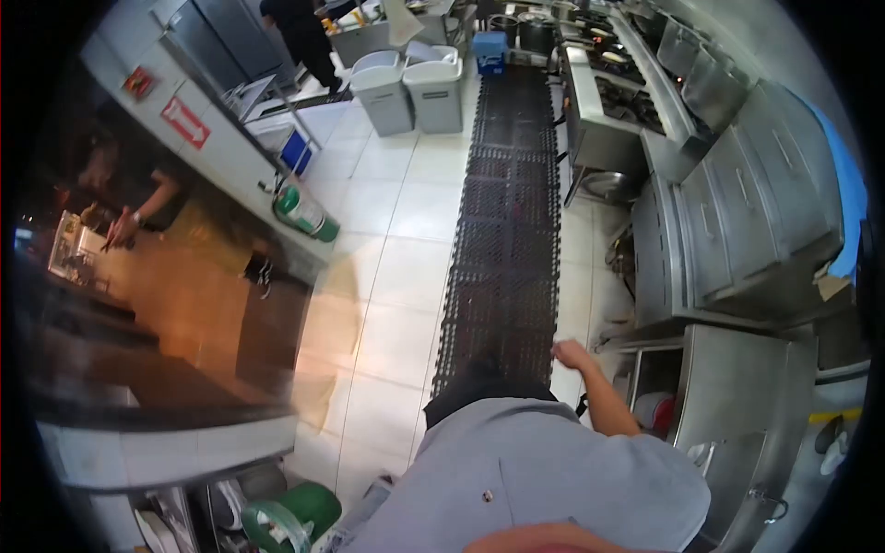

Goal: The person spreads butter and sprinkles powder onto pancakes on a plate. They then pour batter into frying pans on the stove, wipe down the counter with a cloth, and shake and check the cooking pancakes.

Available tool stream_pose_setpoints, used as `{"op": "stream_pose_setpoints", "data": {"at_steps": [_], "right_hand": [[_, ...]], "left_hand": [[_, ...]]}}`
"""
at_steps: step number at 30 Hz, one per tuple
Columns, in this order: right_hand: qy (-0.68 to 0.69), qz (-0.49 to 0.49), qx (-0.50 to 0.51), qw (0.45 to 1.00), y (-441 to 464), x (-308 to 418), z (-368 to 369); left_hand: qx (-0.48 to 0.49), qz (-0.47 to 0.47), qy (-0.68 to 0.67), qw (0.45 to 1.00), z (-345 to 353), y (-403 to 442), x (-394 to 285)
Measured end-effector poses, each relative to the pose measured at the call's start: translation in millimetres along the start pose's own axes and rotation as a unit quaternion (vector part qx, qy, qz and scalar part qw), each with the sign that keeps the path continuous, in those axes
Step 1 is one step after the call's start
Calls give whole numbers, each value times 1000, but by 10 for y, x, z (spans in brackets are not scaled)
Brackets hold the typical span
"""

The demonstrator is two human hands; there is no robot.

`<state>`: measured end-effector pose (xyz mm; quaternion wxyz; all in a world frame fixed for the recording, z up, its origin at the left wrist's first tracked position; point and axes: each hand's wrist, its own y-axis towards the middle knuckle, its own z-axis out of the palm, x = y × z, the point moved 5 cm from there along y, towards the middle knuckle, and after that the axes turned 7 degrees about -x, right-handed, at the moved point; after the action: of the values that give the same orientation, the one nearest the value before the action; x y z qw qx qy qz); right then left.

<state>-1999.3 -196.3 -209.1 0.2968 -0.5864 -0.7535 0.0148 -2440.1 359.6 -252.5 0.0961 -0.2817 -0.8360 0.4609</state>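
Observation:
My right hand point(569, 354) hangs loosely curled beside my grey shirt point(544, 461), with no object visible in it. It is above the edge of the black rubber floor mat point(512, 194), left of a low steel unit. Beside my right forearm, the open steel door point(737, 396) stands out from that unit. Something red and white point(656, 410) shows in the gap there. A strip of skin crosses the bottom edge of the view; I cannot tell which part of the body it is. My left hand is not in view.
Steel drawers point(737, 198) and a stove point(627, 97) line the right side. Ahead stand two grey bins point(383, 97) and a blue crate point(489, 55). A green extinguisher point(306, 214) hangs left. Another person point(309, 37) stands far back; a person's hand point(120, 229) shows through the opening.

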Motion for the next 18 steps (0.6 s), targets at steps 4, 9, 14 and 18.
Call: {"op": "stream_pose_setpoints", "data": {"at_steps": [4,9,14,18], "right_hand": [[124,212,105,964,68,-319,-181],[106,301,-103,942,312,-908,-348],[121,355,-35,926,1493,-1076,-1146],[157,310,-145,926,2821,-1362,-1735]], "left_hand": [[-120,134,-68,981,-1280,1578,-2656],[-223,462,-193,836,-3633,1145,-6752],[-257,463,-260,807,-4293,1045,-8610],[-316,407,53,856,-3685,2459,-8545]]}}
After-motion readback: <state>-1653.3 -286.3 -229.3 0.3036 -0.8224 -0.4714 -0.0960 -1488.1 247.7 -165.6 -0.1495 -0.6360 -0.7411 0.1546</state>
